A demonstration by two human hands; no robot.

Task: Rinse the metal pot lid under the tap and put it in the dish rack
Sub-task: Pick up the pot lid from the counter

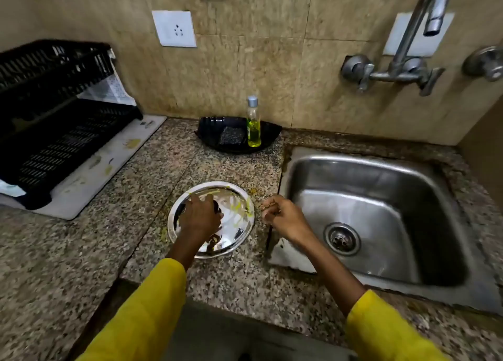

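Observation:
A round shiny metal pot lid point(234, 224) lies flat on the granite counter, smeared with yellow streaks. My left hand point(200, 215) rests on its centre, fingers closed around the dark knob. Just right of the lid's rim, my right hand point(283, 215) hovers near the sink's left edge, fingers loosely curled and holding nothing. The steel sink point(381, 170) is to the right, and the tap point(432, 14) curves out from the wall above it with no water running. The black two-tier dish rack point(54, 132) stands at the far left on a white mat.
A black tray point(212, 134) against the back wall holds a scrub pad point(230, 136) and a bottle of yellow-green liquid point(253, 123). A wall socket point(175, 28) sits above the counter. Tap handles point(392, 72) project from the wall over the sink.

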